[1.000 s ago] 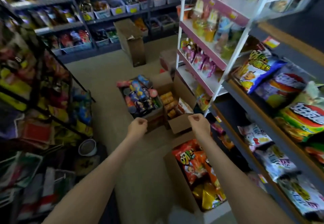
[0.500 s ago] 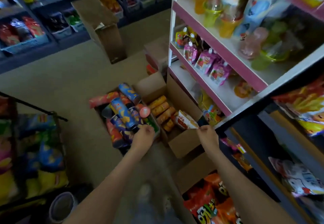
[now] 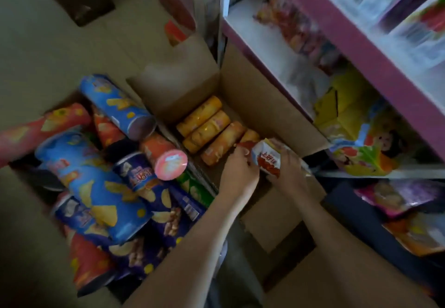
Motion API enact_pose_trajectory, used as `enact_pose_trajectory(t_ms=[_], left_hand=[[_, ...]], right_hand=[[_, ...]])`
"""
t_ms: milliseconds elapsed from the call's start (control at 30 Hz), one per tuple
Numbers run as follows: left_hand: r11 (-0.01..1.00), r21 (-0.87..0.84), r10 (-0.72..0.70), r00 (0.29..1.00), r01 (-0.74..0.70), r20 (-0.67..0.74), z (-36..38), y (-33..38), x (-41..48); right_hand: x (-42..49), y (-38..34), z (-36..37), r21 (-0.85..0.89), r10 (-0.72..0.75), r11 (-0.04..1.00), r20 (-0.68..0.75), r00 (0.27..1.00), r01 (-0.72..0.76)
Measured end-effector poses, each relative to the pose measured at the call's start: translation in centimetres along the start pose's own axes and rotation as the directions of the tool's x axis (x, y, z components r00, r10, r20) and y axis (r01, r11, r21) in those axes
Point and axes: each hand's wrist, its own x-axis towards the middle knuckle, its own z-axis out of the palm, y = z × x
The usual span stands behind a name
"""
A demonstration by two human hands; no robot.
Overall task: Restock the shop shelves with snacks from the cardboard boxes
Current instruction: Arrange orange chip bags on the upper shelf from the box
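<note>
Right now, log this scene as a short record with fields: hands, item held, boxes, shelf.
left hand: holds the packet's left end
right hand: fingers curled round the packet's right side
packet: white and red, above the open box
open box: flaps up, orange rolls lying side by side inside
crisp tubes: piled to the left of the open box
shelf: pink-edged, to the right, stocked with bags
</note>
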Motion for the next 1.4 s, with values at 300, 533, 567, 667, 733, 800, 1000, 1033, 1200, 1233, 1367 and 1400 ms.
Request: enact_pose_trajectory(t_ms=[300, 533, 567, 667, 733, 800, 1000, 1033, 1200, 1233, 1367, 1400], left_hand=[[0.993, 0.044, -0.108, 0.994, 0.108, -0.014, 3.0, -3.6, 3.7], [0.992, 0.119, -0.046, 0.999, 0.048, -0.02, 2.4, -0.7, -0.7], [0.99, 0.135, -0.037, 0.999, 0.039, -0.017, 2.2, -0.3, -1.9], [0.976, 0.217, 0.034, 0.999, -0.03, -0.015, 1.6, 1.3, -6.4], [0.946, 0.294, 0.143, 0.99, -0.132, -0.014, 0.9, 2.8, -10.0], [0.9, 0.354, 0.278, 0.96, -0.252, -0.023, -0.1, 4.5, -13.7], [0.546, 0.612, 0.643, 0.755, -0.572, 0.132, -4.8, 10.7, -23.9], [0.482, 0.631, 0.665, 0.723, -0.608, 0.187, -5.5, 11.9, -25.5], [0.312, 0.567, 0.775, 0.55, -0.762, 0.311, -7.2, 18.3, -32.7], [0.326, 0.536, 0.789, 0.536, -0.779, 0.3, -7.1, 19.3, -33.9], [0.495, 0.359, 0.785, 0.584, -0.792, 0.208, -6.8, 22.1, -38.0], [0.536, 0.313, 0.773, 0.605, -0.784, 0.191, -6.8, 22.7, -39.0]], right_hand=[[4.2, 0.6, 1.4, -0.281, -0.059, 0.96, -0.271, 0.961, -0.02], [-1.6, -0.8, -3.5, -0.369, -0.244, 0.925, -0.404, 0.882, 0.087], [-3.1, -1.0, -4.8, -0.371, -0.253, 0.925, -0.425, 0.869, 0.088], [-8.3, -1.7, -9.0, -0.337, -0.229, 0.939, -0.453, 0.862, 0.072], [-12.1, -2.1, -12.1, -0.288, -0.233, 0.952, -0.469, 0.852, 0.102], [-16.2, -2.1, -15.4, -0.248, -0.271, 0.954, -0.463, 0.844, 0.171], [-30.4, -0.7, -25.6, -0.322, -0.575, 0.818, -0.419, 0.703, 0.477], [-32.6, -0.5, -27.2, -0.324, -0.617, 0.787, -0.421, 0.665, 0.525], [-41.1, 0.1, -34.4, -0.369, -0.69, 0.721, -0.461, 0.558, 0.587], [-42.5, 0.3, -35.5, -0.372, -0.68, 0.73, -0.473, 0.56, 0.573], [-47.5, 1.0, -38.0, -0.152, -0.344, 0.932, -0.654, 0.674, 0.328], [-48.8, 0.9, -38.2, -0.015, -0.191, 0.967, -0.7, 0.688, 0.253]])
